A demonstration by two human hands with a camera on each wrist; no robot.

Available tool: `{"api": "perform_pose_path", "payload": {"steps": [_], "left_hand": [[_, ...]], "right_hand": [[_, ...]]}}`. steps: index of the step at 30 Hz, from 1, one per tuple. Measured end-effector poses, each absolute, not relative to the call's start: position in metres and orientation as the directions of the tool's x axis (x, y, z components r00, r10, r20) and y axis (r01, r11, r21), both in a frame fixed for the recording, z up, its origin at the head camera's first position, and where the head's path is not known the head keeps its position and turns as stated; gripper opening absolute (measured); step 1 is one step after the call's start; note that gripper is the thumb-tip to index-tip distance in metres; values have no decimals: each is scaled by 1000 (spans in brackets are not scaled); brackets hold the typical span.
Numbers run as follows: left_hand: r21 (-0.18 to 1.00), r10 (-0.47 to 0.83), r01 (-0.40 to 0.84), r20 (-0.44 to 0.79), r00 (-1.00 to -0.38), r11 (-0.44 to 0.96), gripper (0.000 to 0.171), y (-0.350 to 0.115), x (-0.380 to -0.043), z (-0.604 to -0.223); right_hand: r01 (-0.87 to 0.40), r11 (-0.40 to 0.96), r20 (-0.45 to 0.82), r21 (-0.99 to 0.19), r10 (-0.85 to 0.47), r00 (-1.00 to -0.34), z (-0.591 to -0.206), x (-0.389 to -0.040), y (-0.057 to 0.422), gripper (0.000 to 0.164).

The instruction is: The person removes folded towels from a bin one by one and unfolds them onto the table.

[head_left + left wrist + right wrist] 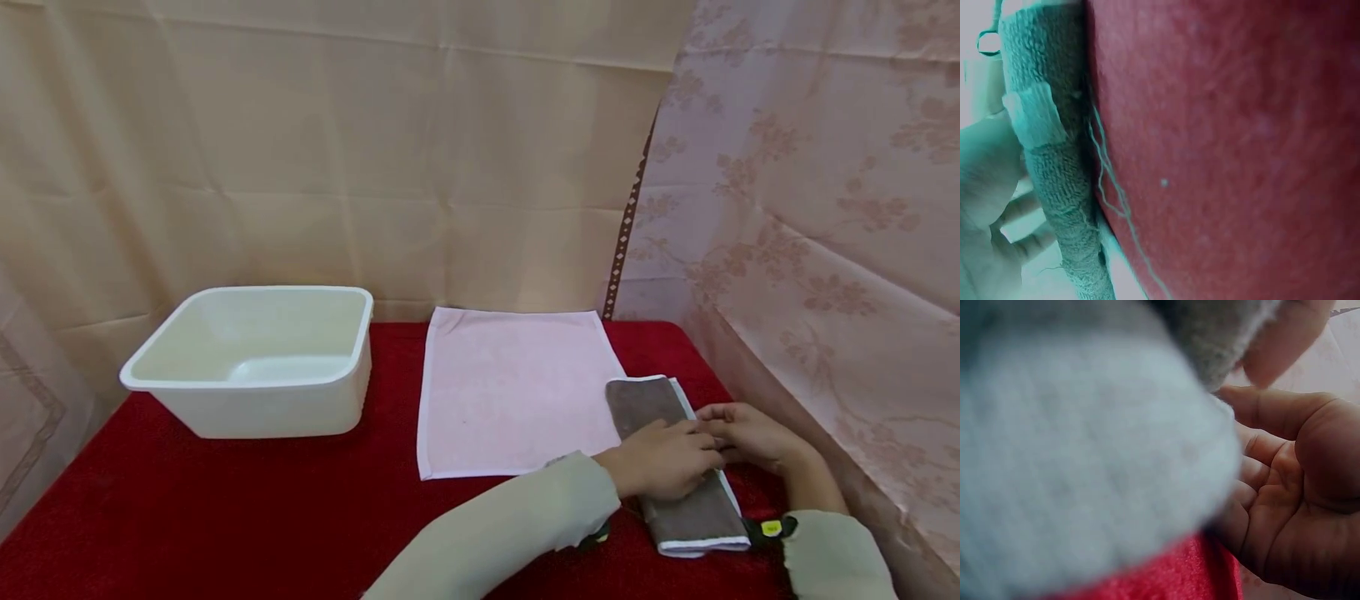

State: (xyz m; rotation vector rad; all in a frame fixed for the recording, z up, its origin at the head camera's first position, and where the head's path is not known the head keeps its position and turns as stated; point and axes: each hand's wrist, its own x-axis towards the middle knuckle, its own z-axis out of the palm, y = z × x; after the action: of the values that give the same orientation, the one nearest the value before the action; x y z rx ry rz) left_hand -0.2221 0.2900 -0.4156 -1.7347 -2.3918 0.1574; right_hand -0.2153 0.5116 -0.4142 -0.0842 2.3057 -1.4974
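A grey towel with white edging (693, 518) lies folded into a long strip at the table's right side. Across its top rests my left hand (667, 458), its fingers reaching towards the far long edge. In the left wrist view the towel's thick folded side (1063, 175) shows in front of that hand (988, 194). My right hand (750, 437) holds the towel's right edge. The right wrist view has the right hand's thumb (1272, 409) near the edge and its fingers partly hidden behind the cloth. A pink towel (517, 392) lies flat to the left.
A white plastic basin (247, 408) stands at the left of the red-covered table (262, 517). Beige curtains (337, 150) hang behind, and a pink flowered curtain (840, 250) borders the right side. Loose threads (1116, 194) trail from the grey towel onto the red cloth.
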Motion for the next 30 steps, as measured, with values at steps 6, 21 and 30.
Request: {"api": "perform_pose_path", "payload": {"steps": [6, 21, 30], "left_hand": [[-244, 967, 940, -33, -254, 239, 39, 291, -223, -416], [-275, 978, 949, -93, -188, 157, 36, 293, -222, -415], [-201, 995, 976, -40, -93, 83, 29, 287, -230, -405]], "right_hand": [[170, 434, -299, -885, -248, -922, -415, -217, 509, 25], [177, 405, -306, -897, -279, -910, -412, -215, 508, 21], [162, 416, -292, -895, -270, -917, -413, -216, 511, 15]]}}
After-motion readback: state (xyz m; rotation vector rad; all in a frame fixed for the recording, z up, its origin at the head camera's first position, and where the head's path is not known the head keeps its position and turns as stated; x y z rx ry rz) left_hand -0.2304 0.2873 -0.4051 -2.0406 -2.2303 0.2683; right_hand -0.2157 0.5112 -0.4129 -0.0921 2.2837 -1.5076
